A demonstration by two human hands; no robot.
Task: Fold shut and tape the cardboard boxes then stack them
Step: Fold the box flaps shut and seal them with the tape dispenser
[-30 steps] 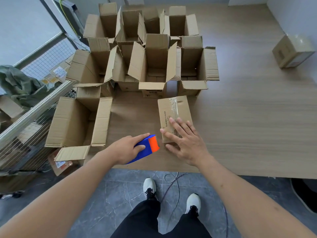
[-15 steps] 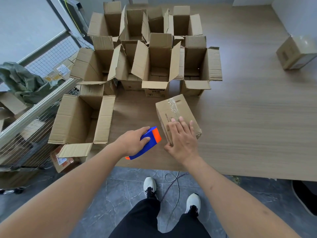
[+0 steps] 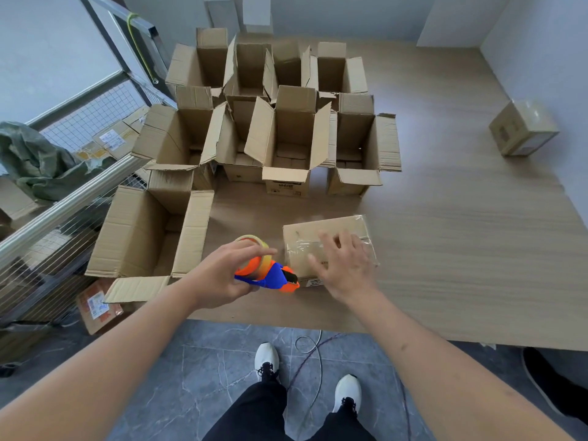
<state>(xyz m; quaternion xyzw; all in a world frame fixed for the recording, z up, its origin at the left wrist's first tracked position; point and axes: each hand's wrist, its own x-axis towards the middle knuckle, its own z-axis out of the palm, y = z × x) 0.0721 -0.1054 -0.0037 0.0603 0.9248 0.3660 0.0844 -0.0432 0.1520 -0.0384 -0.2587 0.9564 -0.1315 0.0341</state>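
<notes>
A small closed cardboard box (image 3: 308, 230) with clear tape across it lies near the front edge of the wooden table (image 3: 461, 249). My right hand (image 3: 343, 265) is spread over its near side, fingers straight, slightly blurred. My left hand (image 3: 222, 275) grips a blue and orange tape dispenser (image 3: 267, 272) just left of the box, its roll turned up and its cutter end pointing at the box's lower left corner. Several open boxes (image 3: 286, 141) with raised flaps crowd the back left of the table.
A large open box (image 3: 149, 233) sits at the table's left edge beside my left arm. One taped box (image 3: 521, 128) stands alone at the far right. A metal rail and wire mesh (image 3: 63, 202) run along the left. My feet (image 3: 267, 361) and a cable are below.
The closed box has been turned so its long side runs left to right. My left hand has tilted the dispenser, bringing the roll up, and moved it closer to the box.
</notes>
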